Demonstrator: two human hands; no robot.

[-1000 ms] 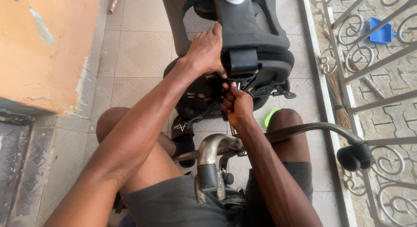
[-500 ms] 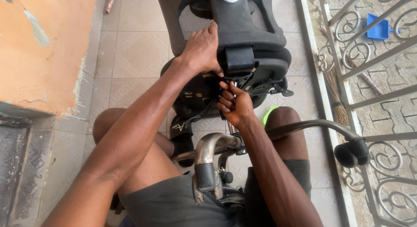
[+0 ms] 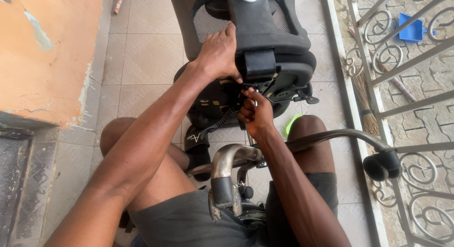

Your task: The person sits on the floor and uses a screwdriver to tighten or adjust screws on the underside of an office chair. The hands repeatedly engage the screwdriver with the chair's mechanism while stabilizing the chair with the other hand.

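A black office chair [image 3: 265, 34] lies tipped on the tiled floor in front of me, its mesh backrest and seat underside facing up. My left hand [image 3: 218, 53] grips the edge of the backrest beside its black bracket [image 3: 259, 65]. Just below the bracket, my right hand [image 3: 255, 113] is closed around a small metal tool, too hidden to identify, pressed at the seat mechanism. The chair's chrome star base [image 3: 231, 164] rests between my knees, and one arm of it ends in a black caster [image 3: 382, 165] on the right.
An orange wall [image 3: 47, 53] runs along the left. A grey iron railing [image 3: 406, 86] stands on the right, with a broom [image 3: 365, 100] leaning by it and a blue dustpan [image 3: 412, 27] beyond. A green object [image 3: 292, 125] lies under my right knee.
The view has shifted slightly downward; the chair sits higher in frame. Both hands stay at the bracket, the right one working at the same spot.
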